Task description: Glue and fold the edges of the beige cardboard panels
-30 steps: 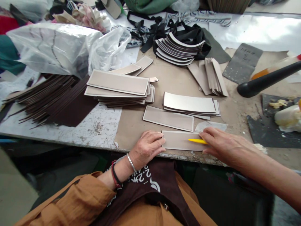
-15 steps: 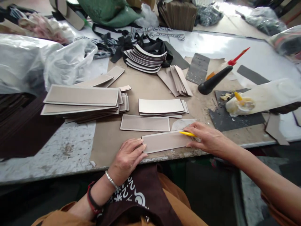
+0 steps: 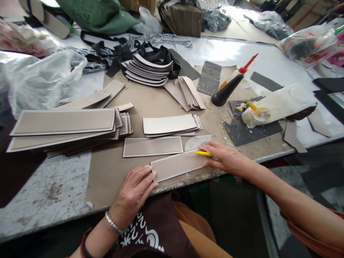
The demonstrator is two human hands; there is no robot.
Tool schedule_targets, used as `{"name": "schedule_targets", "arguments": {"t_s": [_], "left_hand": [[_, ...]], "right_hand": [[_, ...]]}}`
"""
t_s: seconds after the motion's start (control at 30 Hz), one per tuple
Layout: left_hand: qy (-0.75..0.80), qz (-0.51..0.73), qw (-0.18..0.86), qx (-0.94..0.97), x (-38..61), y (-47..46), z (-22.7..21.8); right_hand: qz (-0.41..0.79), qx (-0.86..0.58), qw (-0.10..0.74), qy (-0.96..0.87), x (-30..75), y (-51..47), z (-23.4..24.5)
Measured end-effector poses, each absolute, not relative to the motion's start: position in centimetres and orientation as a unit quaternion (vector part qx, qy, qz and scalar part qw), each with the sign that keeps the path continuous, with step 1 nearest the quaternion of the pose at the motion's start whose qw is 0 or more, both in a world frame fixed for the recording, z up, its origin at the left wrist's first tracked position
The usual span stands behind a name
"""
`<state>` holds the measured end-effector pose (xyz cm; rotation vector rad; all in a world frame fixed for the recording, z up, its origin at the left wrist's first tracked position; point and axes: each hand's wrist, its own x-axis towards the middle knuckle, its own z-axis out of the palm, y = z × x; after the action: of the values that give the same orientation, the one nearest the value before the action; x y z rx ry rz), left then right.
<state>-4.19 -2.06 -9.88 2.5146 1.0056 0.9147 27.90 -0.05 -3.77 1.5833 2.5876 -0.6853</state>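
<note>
Steadying a pale, light-bordered panel (image 3: 177, 165) at the near edge of the table, I have it lying slightly aslant on the brown sheet (image 3: 104, 179), its right end farther from me. My left hand (image 3: 135, 188) rests its fingertips on the left end; I cannot tell whether the thumb pinches from beneath. My right hand (image 3: 224, 156) grasps a yellow pointed tool (image 3: 202, 153) and has fingers and thumb at the panel's right end. Whether the tool's tip touches the surface, I cannot tell.

To do this well, I judge, I should press lightly and evenly at both ends, line up the edges before bearing down, and hold the point flat so it doesn't score the face. Fingers belong clear of the pale border.

As for writing, my dark apron (image 3: 153, 229) carries white print: what look like 2s and the character 米, the rest lost in folds. The grey card (image 3: 209, 77) bears handwriting too small to read. The green bag (image 3: 96, 16) shows dark marks, illegible. I can make out no brand.
</note>
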Motion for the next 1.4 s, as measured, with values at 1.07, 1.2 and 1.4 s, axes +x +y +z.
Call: {"name": "schedule_targets", "arguments": {"t_s": [1.07, 1.2, 1.4], "left_hand": [[0.338, 0.194, 0.03, 0.92, -1.5, -2.2, -8.4], [0.334, 0.197, 0.025, 0.921, -1.4, -2.2, -8.3], [0.338, 0.192, 0.017, 0.921, -1.4, -2.3, -8.2]], "right_hand": [[-0.063, 0.558, -0.036, 0.827, 28.0, -3.1, -3.5], [0.011, 0.509, -0.049, 0.86, 26.1, -4.8, -3.7], [0.071, 0.484, -0.079, 0.868, 23.8, -5.9, -5.8]]}}
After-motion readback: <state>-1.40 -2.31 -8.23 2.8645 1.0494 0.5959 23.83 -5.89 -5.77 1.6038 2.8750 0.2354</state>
